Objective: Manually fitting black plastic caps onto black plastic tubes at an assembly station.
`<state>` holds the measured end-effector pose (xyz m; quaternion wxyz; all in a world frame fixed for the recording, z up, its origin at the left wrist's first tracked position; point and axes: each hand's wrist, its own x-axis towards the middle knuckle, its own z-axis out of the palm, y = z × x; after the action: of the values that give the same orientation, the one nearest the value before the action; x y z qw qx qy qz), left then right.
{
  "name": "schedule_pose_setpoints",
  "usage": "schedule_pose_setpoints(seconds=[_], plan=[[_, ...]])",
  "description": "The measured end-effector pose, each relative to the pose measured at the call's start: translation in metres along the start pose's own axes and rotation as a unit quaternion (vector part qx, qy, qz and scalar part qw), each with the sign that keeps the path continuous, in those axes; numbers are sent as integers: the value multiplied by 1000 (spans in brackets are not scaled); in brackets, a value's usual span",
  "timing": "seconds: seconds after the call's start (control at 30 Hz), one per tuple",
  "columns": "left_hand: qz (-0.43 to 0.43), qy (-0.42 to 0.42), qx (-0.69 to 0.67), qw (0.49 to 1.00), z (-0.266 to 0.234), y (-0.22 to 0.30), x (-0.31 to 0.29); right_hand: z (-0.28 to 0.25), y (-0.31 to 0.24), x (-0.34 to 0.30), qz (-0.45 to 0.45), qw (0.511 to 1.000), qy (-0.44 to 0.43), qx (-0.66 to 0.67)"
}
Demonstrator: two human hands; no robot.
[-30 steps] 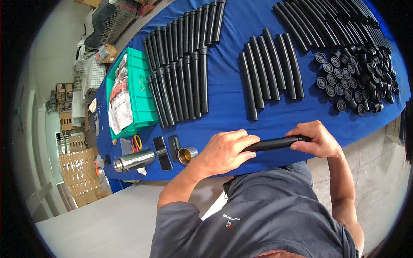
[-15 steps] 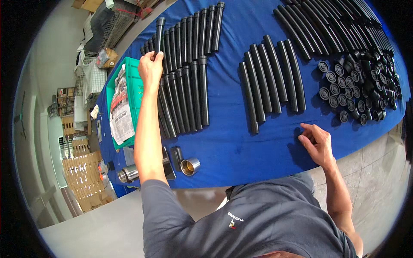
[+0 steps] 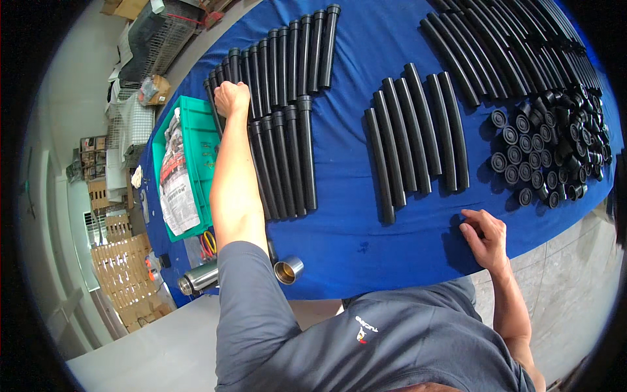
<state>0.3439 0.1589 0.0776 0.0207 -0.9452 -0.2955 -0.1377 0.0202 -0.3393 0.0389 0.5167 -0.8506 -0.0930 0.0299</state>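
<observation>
At the far left of the blue-covered table, my left hand is closed around a black capped tube, its cap pointing away from me. Rows of similar capped tubes lie about that hand, and my forearm hides some of them. My right hand rests near the table's front edge with its fingers loosely curled and apart, holding nothing. Beyond it lies a group of slightly bent, capless black tubes. A heap of round black caps sits to the far right.
A green crate with folded newspaper inside stands left of my left forearm. Close to the front edge are a steel flask and a metal cup. More bare tubes are stacked at the far right.
My left hand has come lower and closer to me, bringing its capped tube down among the others at the left. My right hand stays much the same. The whole view has shifted slightly.
</observation>
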Motion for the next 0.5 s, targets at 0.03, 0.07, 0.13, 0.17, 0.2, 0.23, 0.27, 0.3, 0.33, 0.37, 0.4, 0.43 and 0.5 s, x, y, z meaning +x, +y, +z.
schedule_pose_setpoints(seconds=[0.03,0.07,0.13,0.17,0.2,0.23,0.27,0.3,0.33,0.37,0.4,0.43,0.5], plan=[[0,-1,0,1000,0,1,0,0,0,0,2,1000,1,-2],[8,-1,9,1000,-1,2,1,1,0,1,3,1000,1,-2],[15,-1,18,1000,3,2,3,1,1,1,6,1000,4,0],[29,12,25,999,5,1,4,1,0,1,6,1000,3,0],[43,24,32,998,6,1,4,0,-1,1,9,1000,3,-3],[42,24,32,998,7,1,5,0,-2,2,12,1000,2,-6],[54,23,42,997,8,1,5,0,-2,2,11,1000,2,-6],[67,20,51,996,9,1,5,0,-1,2,13,1000,0,-10],[67,20,50,996,10,2,5,0,-1,2,15,1000,-1,-14],[75,12,57,995,10,2,5,0,-1,2,15,1000,-1,-15],[83,4,64,994,11,2,5,1,-1,2,11,1000,3,-12],[83,4,64,995,11,1,5,1,-1,2,7,1000,7,-9],[84,1,62,995,11,0,5,1,0,1,7,1000,5,-8]])
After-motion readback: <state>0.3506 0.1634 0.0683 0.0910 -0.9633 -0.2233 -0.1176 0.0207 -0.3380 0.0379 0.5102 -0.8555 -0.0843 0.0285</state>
